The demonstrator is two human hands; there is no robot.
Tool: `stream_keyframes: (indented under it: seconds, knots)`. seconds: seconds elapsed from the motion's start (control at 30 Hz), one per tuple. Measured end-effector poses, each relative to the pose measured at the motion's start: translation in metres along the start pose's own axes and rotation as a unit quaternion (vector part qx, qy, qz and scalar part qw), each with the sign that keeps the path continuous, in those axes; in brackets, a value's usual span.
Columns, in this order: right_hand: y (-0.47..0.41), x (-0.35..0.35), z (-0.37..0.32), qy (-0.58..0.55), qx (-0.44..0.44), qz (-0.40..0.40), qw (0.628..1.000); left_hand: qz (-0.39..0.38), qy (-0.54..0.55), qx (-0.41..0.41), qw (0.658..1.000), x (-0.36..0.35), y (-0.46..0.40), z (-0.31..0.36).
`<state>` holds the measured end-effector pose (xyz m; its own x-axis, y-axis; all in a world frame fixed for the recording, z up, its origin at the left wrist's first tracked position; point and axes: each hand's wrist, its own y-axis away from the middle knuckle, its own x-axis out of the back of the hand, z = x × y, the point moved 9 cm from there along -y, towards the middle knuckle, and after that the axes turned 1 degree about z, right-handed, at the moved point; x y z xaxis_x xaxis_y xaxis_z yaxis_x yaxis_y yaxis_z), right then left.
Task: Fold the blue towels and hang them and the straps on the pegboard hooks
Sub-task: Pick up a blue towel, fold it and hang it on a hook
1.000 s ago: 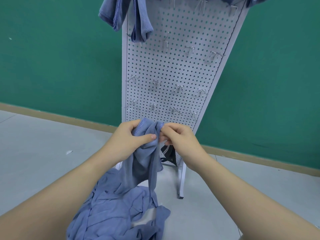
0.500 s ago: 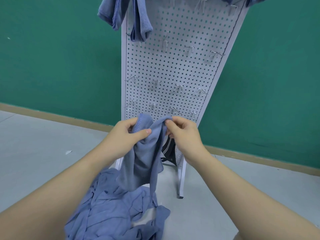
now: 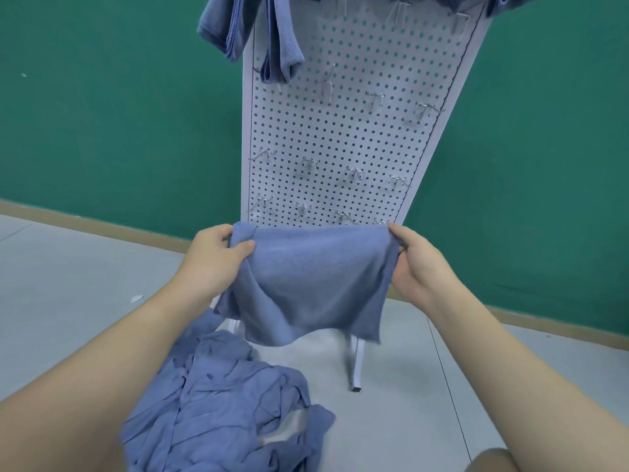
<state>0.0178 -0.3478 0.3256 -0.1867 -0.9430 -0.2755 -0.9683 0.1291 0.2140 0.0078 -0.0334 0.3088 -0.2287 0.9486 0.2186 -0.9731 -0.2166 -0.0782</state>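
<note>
A soft, nubby blue towel (image 3: 308,281) hangs spread between the hands, its top edge taut. The left hand (image 3: 212,257) pinches one upper corner, the right hand (image 3: 413,264) the other, held wide apart. Beyond them stands a white perforated pegboard (image 3: 343,137) with wire hooks (image 3: 374,98); folded towels (image 3: 252,28) hang above. Below the left arm lies a rumpled towel heap (image 3: 221,410).

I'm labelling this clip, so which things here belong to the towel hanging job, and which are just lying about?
Job:
held towel, pinched by left hand and right hand
towel pile
hung towels
pegboard
empty hooks

Lying about:
white scrap on floor
</note>
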Motion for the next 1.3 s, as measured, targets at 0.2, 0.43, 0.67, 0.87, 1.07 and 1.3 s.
stream_keyframes:
  seconds: [0.2,0.43,0.67,0.87,1.07,1.3]
  knots:
    - [0.001,0.009,0.001,-0.008,-0.012,-0.013,1.0,0.038,-0.017,0.053,0.998,0.01,-0.007,-0.016]
    - [-0.003,0.029,-0.003,-0.052,-0.034,0.025,0.998,0.017,0.005,0.059,0.998,0.01,-0.007,-0.016]
    - [-0.005,0.034,0.001,-0.048,-0.034,0.031,0.998,-0.104,0.134,0.066,0.983,-0.018,0.005,-0.011]
    - [-0.005,0.037,-0.001,-0.077,-0.05,0.026,0.995,-0.109,0.119,0.072,0.984,-0.024,0.004,-0.017]
    - [-0.004,0.03,0.0,-0.071,-0.052,-0.029,0.996,-0.074,0.164,0.106,0.978,-0.014,-0.004,-0.027]
    - [-0.003,0.025,0.004,-0.022,-0.05,-0.075,0.996,-0.056,0.188,0.112,0.974,-0.006,-0.007,-0.031]
